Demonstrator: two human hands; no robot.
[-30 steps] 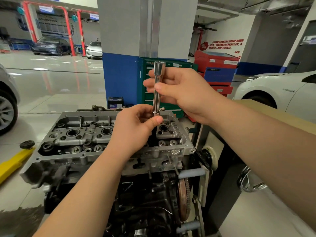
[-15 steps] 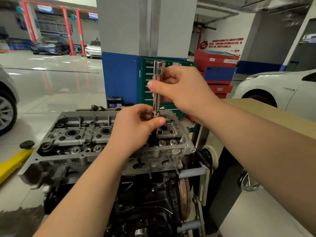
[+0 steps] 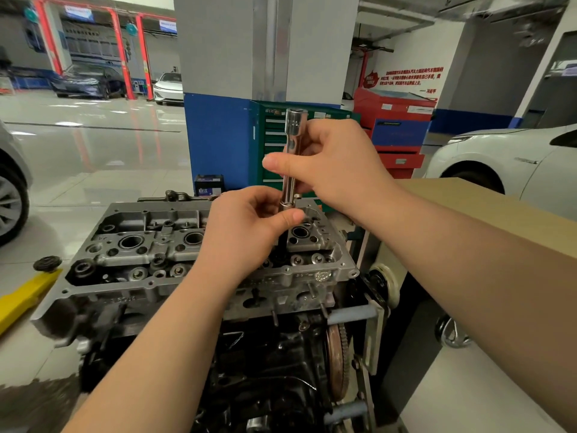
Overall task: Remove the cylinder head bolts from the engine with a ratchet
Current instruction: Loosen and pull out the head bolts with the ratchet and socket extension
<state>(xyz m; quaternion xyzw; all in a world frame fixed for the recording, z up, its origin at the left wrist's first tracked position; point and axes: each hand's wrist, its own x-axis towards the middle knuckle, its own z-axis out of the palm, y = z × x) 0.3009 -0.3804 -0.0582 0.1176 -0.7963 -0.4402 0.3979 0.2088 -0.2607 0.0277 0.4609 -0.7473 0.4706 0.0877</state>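
Filling the lower centre of the frame: engine (image 3: 256,354) on a stand, its bare cylinder head (image 3: 150,254) on top with open bores and bolt holes facing up. Grey and blue pillar (image 3: 265,73) rising behind it at top centre, with a green tool cabinet (image 3: 271,142) at its foot and a red tool chest (image 3: 396,126) to the right of that. White car (image 3: 512,164) at the right edge; brown cardboard sheet (image 3: 468,207) just below it, partly behind the right forearm. Dark car and another white one far off at upper left, past red lift posts. Yellow lift arm (image 3: 25,295) at the left edge.

Above the right end of the head, near frame centre: chrome extension bar (image 3: 290,160), upright, square socket end uppermost, lower end going down into the head. Right hand (image 3: 331,170) wrapped round the bar's middle, thumb stretched across the front toward the left, fingers curled behind. Left hand (image 3: 249,226) lower down, thumb and curled fingers pinching the bar's bottom end right where it meets the head. Bolt itself hidden under the hands; ratchet handle not to be made out.
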